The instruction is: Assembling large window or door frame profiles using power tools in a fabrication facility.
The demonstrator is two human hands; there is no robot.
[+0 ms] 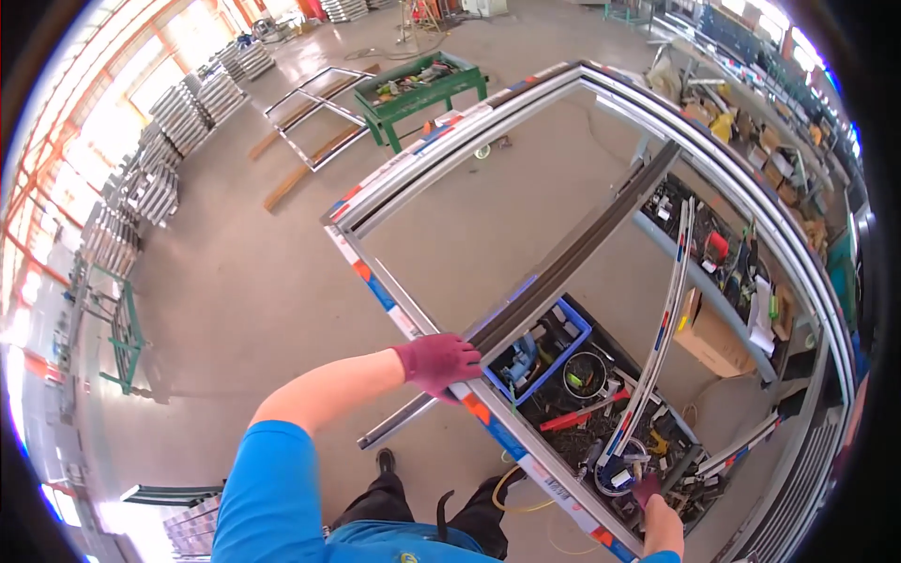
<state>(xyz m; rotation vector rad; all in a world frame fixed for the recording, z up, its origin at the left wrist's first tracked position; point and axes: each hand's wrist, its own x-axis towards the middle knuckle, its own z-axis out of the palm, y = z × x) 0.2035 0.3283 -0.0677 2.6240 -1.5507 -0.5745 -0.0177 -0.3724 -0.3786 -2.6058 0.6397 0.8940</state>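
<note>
A large metal window frame [521,441], its rails wrapped in printed protective film, lies across the space in front of me. My left hand [439,364], in a maroon glove, is closed over the near rail where a dark crossbar [582,249] meets it. Lower right, my right hand [646,490], gloved alike, reaches down at a round tub [615,477] of small parts. Its fingers look drawn together; what they hold is too small to make out. A loose film-covered profile [657,352] slants from the tub towards the far side of the tray.
Beneath the frame is a tool tray [535,408] with a blue bin [572,352], a round bowl [585,373] and red-handled pliers [582,413]. A cardboard box [715,338] sits right of it. Farther off stand a green cart [422,103] and a smaller frame [314,117] on wooden strips.
</note>
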